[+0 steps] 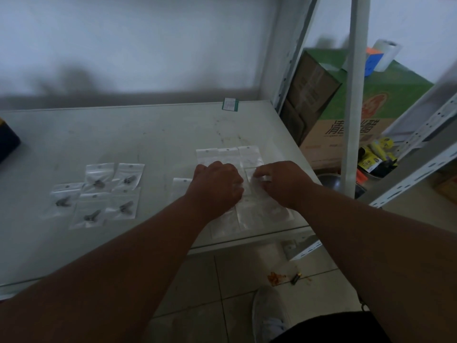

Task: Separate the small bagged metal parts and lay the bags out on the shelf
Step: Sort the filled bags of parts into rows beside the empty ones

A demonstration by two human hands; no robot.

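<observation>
A joined sheet of small clear bags (247, 157) lies on the pale shelf (148, 134) at the right. My left hand (217, 184) and my right hand (282, 184) sit side by side on the sheet, fingers curled, each pinching the plastic along one seam between two bags. Whether these bags hold parts is hidden by the hands and blur. Several separate bags with dark metal parts (99, 194) lie in a loose cluster on the shelf to the left of my hands.
A small green-edged label (230, 104) lies at the shelf's back edge. A dark box (7, 142) sits at far left. White rack uprights (353, 95) and a green carton (366, 112) stand to the right. Below are floor tiles, a shoe (269, 315) and a battery (295, 278).
</observation>
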